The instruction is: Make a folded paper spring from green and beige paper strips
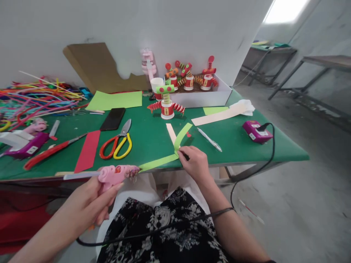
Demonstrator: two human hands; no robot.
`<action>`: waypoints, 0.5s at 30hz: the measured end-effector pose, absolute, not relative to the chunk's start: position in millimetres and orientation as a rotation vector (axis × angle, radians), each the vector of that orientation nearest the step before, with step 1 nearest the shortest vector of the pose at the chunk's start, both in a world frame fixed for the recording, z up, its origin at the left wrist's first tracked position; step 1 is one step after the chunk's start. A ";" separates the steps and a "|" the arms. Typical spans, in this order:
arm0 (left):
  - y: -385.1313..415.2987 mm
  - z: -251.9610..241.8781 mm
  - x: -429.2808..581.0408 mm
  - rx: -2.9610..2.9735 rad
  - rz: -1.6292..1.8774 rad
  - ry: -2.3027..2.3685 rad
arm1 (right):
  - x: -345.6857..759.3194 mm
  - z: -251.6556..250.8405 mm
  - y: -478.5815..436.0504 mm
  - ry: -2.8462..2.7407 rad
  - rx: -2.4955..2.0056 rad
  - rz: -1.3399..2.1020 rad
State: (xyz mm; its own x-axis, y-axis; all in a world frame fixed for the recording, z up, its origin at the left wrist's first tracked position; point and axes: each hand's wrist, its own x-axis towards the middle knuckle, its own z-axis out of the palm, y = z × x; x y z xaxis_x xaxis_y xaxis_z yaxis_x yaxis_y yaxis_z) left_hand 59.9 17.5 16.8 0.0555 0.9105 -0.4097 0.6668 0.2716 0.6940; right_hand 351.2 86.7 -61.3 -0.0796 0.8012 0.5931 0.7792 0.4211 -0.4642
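My left hand is wrapped round a pink glue gun, its nozzle pointing right at the left end of a green paper strip. Pinched in my right hand is the strip's other end, where a second green piece rises and curves up. Behind them lies a pale pink strip, partly covered by the green. Further back stands a small paper-cup figure with a green roll on top and folded red arms.
Scissors, a phone, red paper and red-handled pliers lie left. A pen and purple socket block are right. A white box holds similar figures. A black cable crosses my lap.
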 end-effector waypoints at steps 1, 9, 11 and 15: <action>16.2 15.0 59.1 1.471 0.372 1.678 | 351.3 -61.5 86.8 -1.844 -1.348 0.026; 13.2 26.0 62.8 1.524 0.499 1.796 | 351.1 -62.4 87.8 -1.841 -1.345 0.018; 17.2 30.1 64.9 1.554 0.489 1.771 | 350.4 -62.4 87.4 -1.851 -1.369 -0.004; 26.6 35.5 66.9 1.613 0.479 1.733 | 349.4 -63.1 86.3 -1.842 -1.422 -0.130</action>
State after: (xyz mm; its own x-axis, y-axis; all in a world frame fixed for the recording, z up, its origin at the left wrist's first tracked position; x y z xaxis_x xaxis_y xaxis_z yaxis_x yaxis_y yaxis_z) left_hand 66.9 26.6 35.5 0.0311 0.9690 -0.2449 0.7056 0.1523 0.6920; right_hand 349.4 86.3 -63.1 -0.0599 0.7735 0.6310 0.8547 0.3662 -0.3678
